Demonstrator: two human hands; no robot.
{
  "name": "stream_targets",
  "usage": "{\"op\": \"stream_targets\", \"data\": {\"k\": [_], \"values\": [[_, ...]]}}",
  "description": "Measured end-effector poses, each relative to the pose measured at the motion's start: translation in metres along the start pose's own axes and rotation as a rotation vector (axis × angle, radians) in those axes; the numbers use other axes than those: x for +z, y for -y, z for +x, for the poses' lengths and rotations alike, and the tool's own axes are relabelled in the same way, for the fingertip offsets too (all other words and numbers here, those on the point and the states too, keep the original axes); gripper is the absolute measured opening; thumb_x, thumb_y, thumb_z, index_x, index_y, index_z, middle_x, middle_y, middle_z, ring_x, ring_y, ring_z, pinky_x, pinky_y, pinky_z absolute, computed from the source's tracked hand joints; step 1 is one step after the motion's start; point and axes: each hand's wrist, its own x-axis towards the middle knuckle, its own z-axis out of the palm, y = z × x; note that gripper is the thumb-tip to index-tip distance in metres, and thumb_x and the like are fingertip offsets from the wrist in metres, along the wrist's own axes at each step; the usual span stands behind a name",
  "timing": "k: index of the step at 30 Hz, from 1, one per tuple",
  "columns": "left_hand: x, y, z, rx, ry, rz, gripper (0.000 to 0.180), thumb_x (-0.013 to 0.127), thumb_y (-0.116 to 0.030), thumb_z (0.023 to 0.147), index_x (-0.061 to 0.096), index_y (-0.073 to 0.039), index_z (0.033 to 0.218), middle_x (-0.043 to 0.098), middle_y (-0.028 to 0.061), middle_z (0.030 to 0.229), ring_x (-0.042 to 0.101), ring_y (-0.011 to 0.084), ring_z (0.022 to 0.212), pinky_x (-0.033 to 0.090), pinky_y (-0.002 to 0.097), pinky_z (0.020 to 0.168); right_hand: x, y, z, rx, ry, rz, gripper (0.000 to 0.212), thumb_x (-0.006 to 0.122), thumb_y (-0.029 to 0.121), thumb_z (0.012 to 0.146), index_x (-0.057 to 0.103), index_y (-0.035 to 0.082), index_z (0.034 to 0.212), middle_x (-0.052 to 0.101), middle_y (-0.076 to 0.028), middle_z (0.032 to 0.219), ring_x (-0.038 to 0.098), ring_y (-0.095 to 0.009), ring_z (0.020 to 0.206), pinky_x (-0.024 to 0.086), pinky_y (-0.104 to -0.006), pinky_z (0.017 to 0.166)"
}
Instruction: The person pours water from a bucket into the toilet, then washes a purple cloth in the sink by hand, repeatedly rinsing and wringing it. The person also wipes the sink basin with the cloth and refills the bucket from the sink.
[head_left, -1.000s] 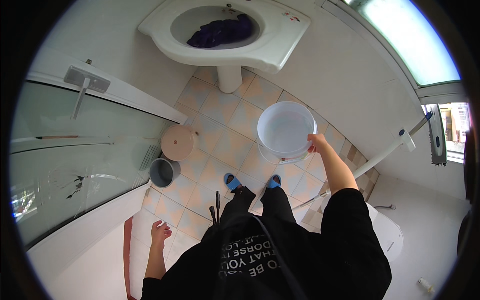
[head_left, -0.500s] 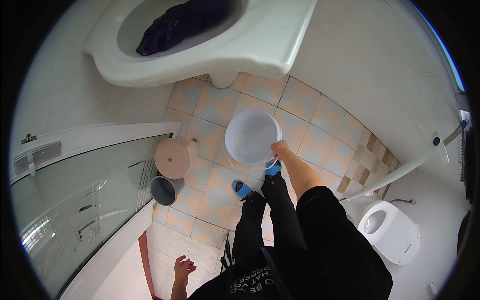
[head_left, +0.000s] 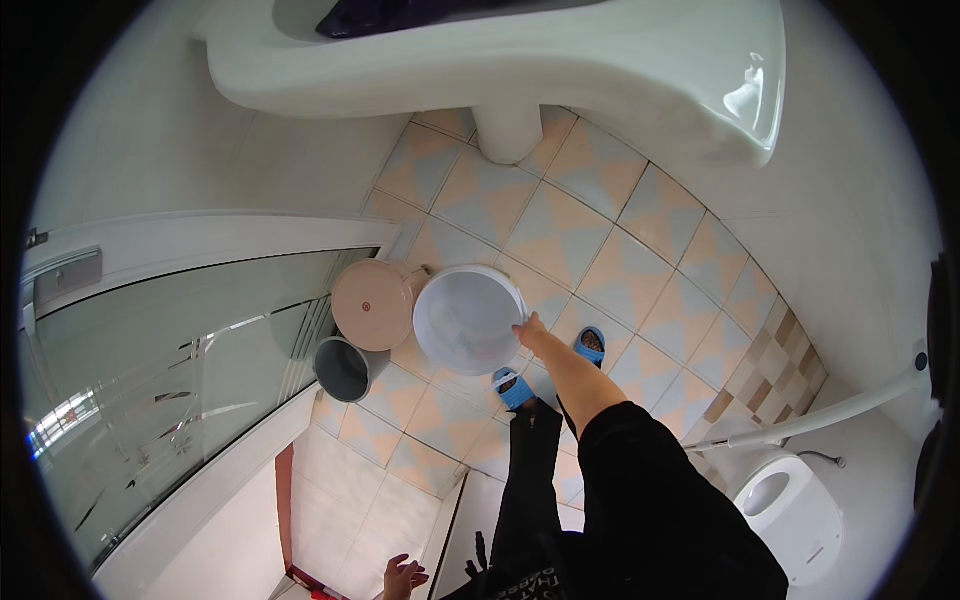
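On my remote view, right hand (head_left: 531, 332) closed on the rim of a white bucket (head_left: 463, 322), left hand (head_left: 403, 577) loosely spread near the lower edge, bucket just beside a pinkish round container (head_left: 370, 305), grey bin (head_left: 343, 370) nearby, white sink (head_left: 470, 75) beyond

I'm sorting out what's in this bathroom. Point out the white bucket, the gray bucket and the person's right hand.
White bucket (head_left: 468, 322): head view, on its inside.
Gray bucket (head_left: 343, 370): head view, on its inside.
Right hand (head_left: 533, 331): head view, on its back.

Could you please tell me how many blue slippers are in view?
2: the left blue slipper, nearer the white bucket, and the right blue slipper, right of the right hand.
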Motion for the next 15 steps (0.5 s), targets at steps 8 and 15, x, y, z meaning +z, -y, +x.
{"op": "stream_targets", "data": {"k": [8, 15], "values": [[-0.004, 0.001, 0.042, 0.101, 0.142, -0.07, 0.046, 0.054, -0.011, 0.087, 0.031, 0.001, 0.124, 0.057, 0.0232, 0.092, 0.063, 0.0327, 0.075, 0.055, 0.0424, 0.067, -0.038, 0.021, -0.16, -0.488, 0.208, -0.052, 0.053, 0.067, 0.022, 0.076, 0.048, 0.002, 0.122, 0.057, -0.02, 0.113, 0.057, -0.031, 0.102, 0.045, -0.0359, 0.086], [0.003, -0.104, -0.005, 0.352, 0.078, -0.231, 0.043, 0.057, -0.01, 0.084, 0.038, -0.001, 0.121, 0.058, 0.0174, 0.089, 0.062, 0.0237, 0.066, 0.054, 0.0355, 0.059, -0.188, 0.197, -0.38, -1.152, -0.043, 0.084, 0.022, 0.056, 0.01, 0.085, 0.06, 0.003, 0.105, 0.066, -0.009, 0.082, 0.063, -0.013, 0.073, 0.05, -0.0278, 0.065]]}}
